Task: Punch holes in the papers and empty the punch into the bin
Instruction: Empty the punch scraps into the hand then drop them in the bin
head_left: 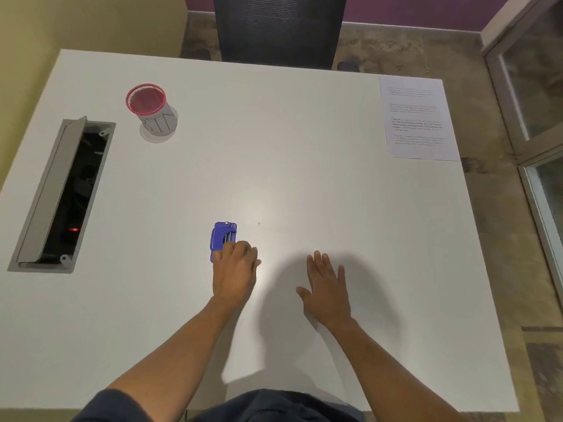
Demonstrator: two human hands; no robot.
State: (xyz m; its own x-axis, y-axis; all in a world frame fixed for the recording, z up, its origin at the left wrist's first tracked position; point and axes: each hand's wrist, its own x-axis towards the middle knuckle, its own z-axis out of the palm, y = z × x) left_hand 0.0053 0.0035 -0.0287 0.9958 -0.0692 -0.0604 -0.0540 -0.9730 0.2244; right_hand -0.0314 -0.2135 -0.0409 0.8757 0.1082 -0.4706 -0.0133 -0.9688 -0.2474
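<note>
The blue hole punch (pixel 223 240) lies mid-table, long axis running away from the person. Left hand (pixel 234 274) curls over its near end; the grip underneath is hidden. Right hand (pixel 327 289) rests spread and holds nothing, nearer the papers (pixel 417 118), far right corner. Bin (pixel 151 109): far left

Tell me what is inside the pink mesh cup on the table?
Inside the pink mesh cup nothing can be made out, only its pinkish interior. Its bottom is too blurred to tell whether small scraps lie there.
</note>
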